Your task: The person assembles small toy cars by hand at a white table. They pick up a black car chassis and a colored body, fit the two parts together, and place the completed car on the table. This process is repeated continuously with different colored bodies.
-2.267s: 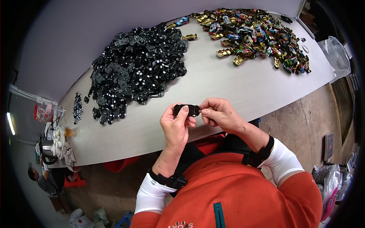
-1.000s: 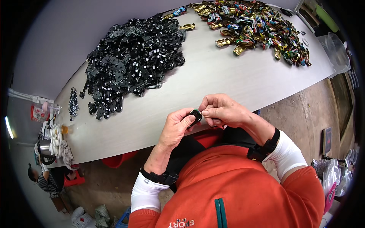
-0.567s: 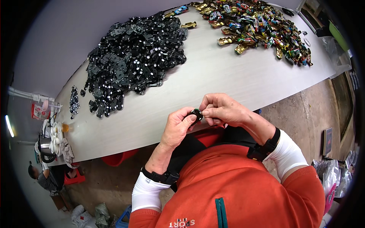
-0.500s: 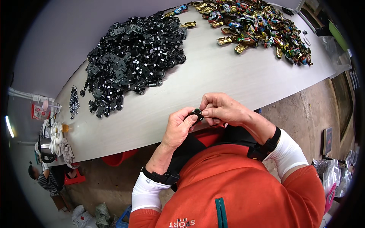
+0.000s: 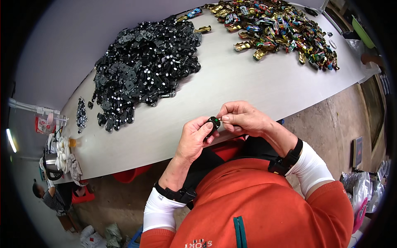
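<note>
My left hand [image 5: 193,138] and my right hand [image 5: 242,118] meet over the table's near edge, both pinching one small black plastic part [image 5: 214,123] with a green spot on it. The left hand grips it from below. With thumb and forefinger, the right hand presses a thin metal pin against its right side. On the table [image 5: 248,87] beyond my hands lies a big heap of black plastic parts [image 5: 144,70]. A heap of colourful toy car bodies [image 5: 277,29], gold, blue and red, lies at the far right.
A small cluster of tiny dark and silver pieces [image 5: 81,115] lies at the table's left end. A kettle and cups [image 5: 58,155] stand at the left corner. Below it sits another person [image 5: 47,198]. Bags [image 5: 364,194] lie on the floor at right.
The black part was held wide between both hands; now the hands are closer together, with the part turned end-on and the right fingers pressed to its side.
</note>
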Demonstrator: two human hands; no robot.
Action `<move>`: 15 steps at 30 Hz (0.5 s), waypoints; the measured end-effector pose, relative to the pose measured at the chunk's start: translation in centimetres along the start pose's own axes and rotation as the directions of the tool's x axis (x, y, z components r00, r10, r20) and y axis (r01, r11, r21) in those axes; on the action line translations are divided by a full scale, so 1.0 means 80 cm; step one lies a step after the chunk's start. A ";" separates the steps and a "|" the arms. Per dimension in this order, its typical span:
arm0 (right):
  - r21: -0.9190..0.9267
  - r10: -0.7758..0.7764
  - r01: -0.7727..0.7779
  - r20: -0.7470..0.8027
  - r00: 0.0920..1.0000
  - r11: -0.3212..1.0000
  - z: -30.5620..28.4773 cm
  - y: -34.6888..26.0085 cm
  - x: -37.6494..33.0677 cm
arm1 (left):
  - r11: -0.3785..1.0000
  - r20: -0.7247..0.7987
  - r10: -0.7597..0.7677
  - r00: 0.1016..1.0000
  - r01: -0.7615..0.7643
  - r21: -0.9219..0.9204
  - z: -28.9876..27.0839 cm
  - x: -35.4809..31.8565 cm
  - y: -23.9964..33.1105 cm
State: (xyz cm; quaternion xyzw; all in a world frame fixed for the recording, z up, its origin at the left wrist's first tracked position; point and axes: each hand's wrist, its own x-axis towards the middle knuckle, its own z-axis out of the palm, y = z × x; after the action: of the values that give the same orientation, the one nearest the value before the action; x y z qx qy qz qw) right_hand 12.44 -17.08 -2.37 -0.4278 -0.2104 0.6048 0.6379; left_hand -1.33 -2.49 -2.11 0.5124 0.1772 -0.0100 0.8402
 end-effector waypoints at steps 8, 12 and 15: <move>-0.468 -0.159 0.095 -0.099 0.982 0.878 0.014 0.004 -0.003 | 0.922 -0.072 0.169 0.983 -0.132 0.364 0.016 -0.002 -0.016; -0.409 0.048 -0.015 0.071 0.996 0.912 -0.002 -0.014 -0.039 | 0.627 0.205 0.138 0.969 -0.246 0.739 0.030 -0.036 0.004; -0.497 -0.065 -0.014 -0.142 0.988 0.868 -0.025 -0.049 -0.055 | 0.515 0.363 -0.132 0.922 -0.249 0.820 0.015 -0.054 -0.042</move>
State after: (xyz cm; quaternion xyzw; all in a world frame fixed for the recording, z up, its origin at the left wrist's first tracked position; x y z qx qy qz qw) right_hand 15.54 -21.49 0.76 -0.6197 -0.3145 0.4871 0.5289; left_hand -5.73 -5.84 -3.20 0.8517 -0.0353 -0.1657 0.4958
